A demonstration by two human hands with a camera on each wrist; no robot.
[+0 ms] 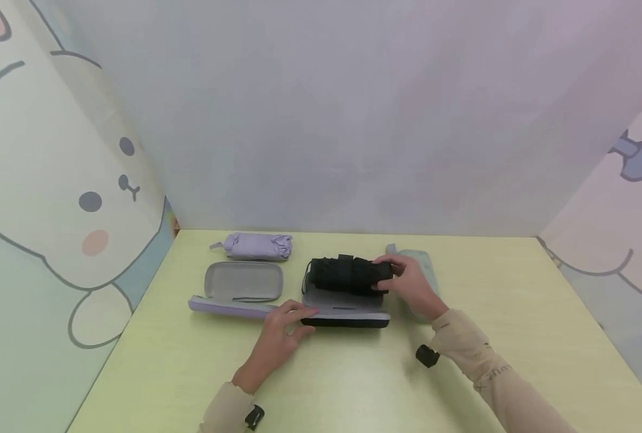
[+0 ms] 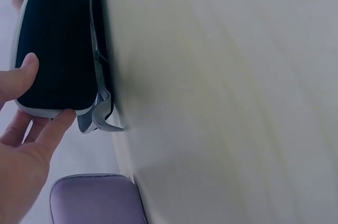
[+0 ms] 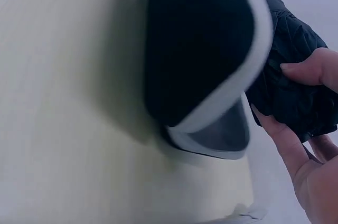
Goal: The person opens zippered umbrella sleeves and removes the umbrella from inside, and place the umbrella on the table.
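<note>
A folded black umbrella [image 1: 342, 275] is in my right hand [image 1: 412, 285], whose thumb and fingers grip its right end. It lies over the back half of an open black case [image 1: 348, 322] with a grey lining. My left hand [image 1: 278, 338] pinches the left end of the case's front half. In the left wrist view, the thumb presses the black outer face of the case [image 2: 58, 44], and the fingers are at its pale rim. The right wrist view shows the gathered black fabric of the umbrella [image 3: 296, 39] between thumb and fingers, beside the blurred case.
Left of the black case, an open lilac case [image 1: 229, 308] shows its grey inside. A folded lilac umbrella [image 1: 257, 246] lies behind it. A pale green case [image 1: 428, 273] is partly hidden by my right hand. A fabric wall [image 1: 353, 120] rises behind the table [image 1: 353, 379].
</note>
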